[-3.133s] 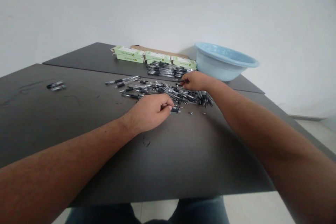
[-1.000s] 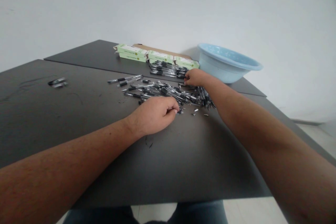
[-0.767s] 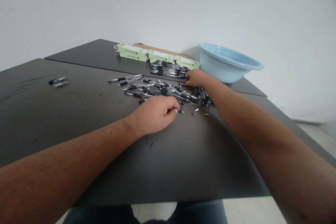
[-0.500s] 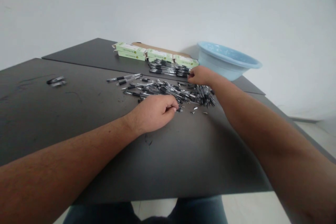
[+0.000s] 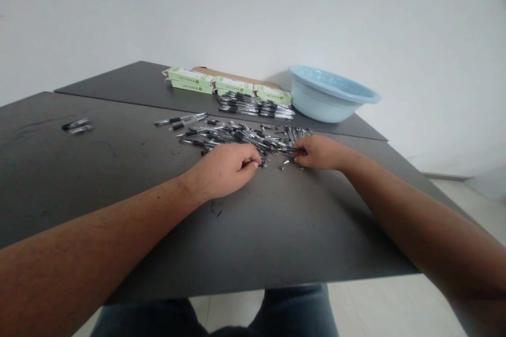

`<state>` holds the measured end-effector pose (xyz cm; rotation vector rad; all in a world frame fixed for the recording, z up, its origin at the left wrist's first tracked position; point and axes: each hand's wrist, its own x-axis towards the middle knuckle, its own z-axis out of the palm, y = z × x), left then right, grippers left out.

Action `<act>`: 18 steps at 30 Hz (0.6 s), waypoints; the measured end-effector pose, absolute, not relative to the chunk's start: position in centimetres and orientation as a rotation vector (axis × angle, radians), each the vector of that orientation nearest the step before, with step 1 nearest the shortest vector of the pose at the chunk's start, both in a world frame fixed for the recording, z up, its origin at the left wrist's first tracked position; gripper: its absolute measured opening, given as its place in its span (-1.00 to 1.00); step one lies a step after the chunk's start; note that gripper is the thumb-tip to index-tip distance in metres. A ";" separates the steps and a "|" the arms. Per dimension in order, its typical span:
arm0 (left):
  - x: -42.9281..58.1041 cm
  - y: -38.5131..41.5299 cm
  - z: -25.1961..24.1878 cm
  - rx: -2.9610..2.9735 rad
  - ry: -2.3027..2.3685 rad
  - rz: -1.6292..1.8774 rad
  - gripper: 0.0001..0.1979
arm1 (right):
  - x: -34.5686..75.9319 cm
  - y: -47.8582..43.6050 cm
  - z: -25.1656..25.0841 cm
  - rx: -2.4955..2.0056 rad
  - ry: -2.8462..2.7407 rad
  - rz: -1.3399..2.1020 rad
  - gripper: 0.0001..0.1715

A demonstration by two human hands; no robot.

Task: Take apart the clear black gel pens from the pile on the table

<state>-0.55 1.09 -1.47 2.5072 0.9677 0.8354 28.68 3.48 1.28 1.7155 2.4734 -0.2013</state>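
Observation:
Loose black-and-clear pen parts (image 5: 241,134) lie in a heap across the middle of the table. At its near edge is my left hand (image 5: 225,171), fingers curled closed; what they hold, if anything, is too small to make out. My right hand (image 5: 318,151) is at the right end of the heap, thumb and fingers pinched together by a dark pen part, and I cannot tell exactly what is in them. A few small silvery pen tips (image 5: 286,161) lie between the two hands. Behind the heap are neatly stacked assembled-looking pens (image 5: 241,108).
Several pale green boxes (image 5: 190,79) stand along the back, with a brown board (image 5: 237,75) behind them. A light blue basin (image 5: 328,97) is at the back right. A few pen pieces (image 5: 78,126) lie far left on the dark table (image 5: 256,242).
My right hand has come away from the stacked pens, down towards me to the right end of the heap. The left hand has stayed in nearly the same place. The view has shifted slightly.

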 end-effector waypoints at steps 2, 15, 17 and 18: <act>-0.6 1.1 -1.4 2.513 0.969 0.825 -0.83 | 28.7 3.4 1.4 1.719 2.465 -0.228 -0.80; -0.6 1.3 -1.7 2.529 0.938 0.847 -0.84 | 23.7 11.4 2.4 1.810 2.564 0.174 -0.68; -0.6 1.2 -1.7 2.528 0.932 0.849 -0.84 | 22.8 12.8 1.8 1.797 2.557 0.192 -0.66; -0.6 1.2 -1.6 2.527 0.927 0.847 -0.84 | 22.5 13.3 1.5 1.786 2.554 0.201 -0.65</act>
